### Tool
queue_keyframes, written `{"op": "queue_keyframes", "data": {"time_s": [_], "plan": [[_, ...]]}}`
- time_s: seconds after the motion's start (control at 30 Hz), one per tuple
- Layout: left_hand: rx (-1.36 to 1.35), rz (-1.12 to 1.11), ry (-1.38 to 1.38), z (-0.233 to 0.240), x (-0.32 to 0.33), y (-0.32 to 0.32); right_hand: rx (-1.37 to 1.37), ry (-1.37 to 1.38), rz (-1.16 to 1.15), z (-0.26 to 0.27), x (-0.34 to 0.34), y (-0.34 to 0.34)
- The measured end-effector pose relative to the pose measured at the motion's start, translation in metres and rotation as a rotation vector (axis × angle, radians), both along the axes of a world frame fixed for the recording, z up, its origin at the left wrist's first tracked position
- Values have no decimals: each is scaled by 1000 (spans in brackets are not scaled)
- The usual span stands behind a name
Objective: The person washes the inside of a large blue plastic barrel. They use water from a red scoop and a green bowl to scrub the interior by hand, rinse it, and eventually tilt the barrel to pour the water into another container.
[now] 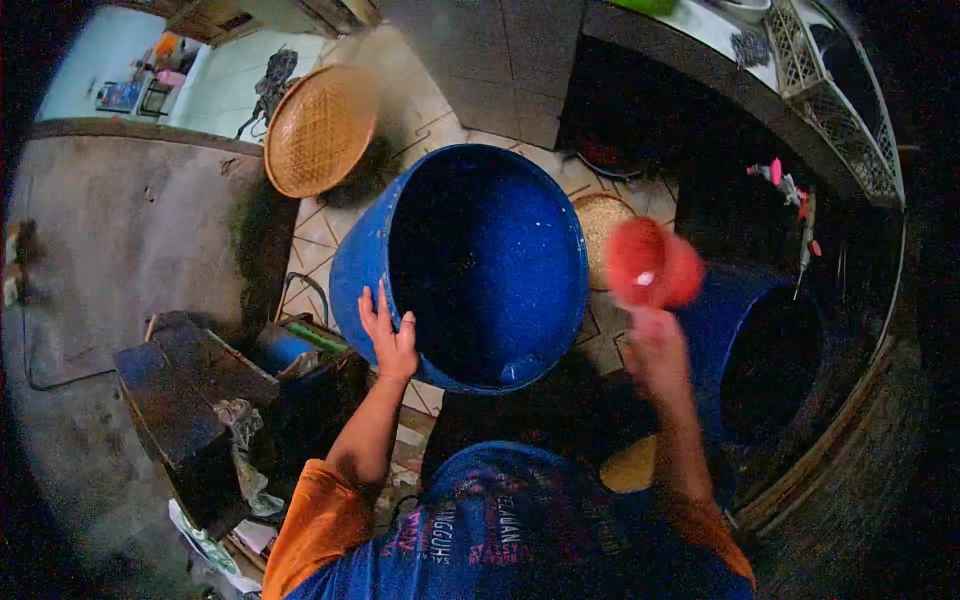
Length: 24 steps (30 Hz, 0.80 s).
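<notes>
A large blue plastic barrel (352, 247) tilts before me, its wide mouth facing up towards me; white specks dot its inner wall and its depths are dark. My left hand (391, 345) rests on the barrel's near left side at the rim, its fingers spread against the wall. Right of the barrel, my right hand (658, 341) grips the handle of a red plastic dipper (652, 259), blurred by motion. What the dipper contains cannot be made out. Partly behind barrel and dipper, a round woven tray (600, 217) on the floor holds pale grain.
A woven bamboo tray (322, 131) stands at the upper left. Another blue barrel (724, 330) lies in shadow at the right. At the lower left is a dark box (180, 390) with plastic wrapping. A counter (697, 37) with a plastic basket (847, 112) runs along the upper right.
</notes>
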<state>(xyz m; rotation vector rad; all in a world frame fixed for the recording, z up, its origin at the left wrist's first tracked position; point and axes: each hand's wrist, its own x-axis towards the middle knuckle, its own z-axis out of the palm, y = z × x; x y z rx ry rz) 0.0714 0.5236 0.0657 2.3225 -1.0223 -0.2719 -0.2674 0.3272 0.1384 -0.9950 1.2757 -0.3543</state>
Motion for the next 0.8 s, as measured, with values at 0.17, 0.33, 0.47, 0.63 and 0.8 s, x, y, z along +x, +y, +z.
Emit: {"op": "queue_keyframes", "data": {"time_s": [0.17, 0.33, 0.47, 0.63, 0.8], "plan": [[30, 20, 10, 1, 8, 7, -450, 226, 596, -40, 117, 31], [-12, 12, -23, -2, 6, 5, -557, 67, 881, -46, 121, 62], [-12, 17, -46, -4, 4, 3, -565, 77, 983, -42, 92, 70], [-41, 9, -53, -6, 4, 8, -751, -57, 794, -23, 68, 43], [-24, 27, -35, 0, -2, 9, -111, -340, 205, 21, 57, -37]]}}
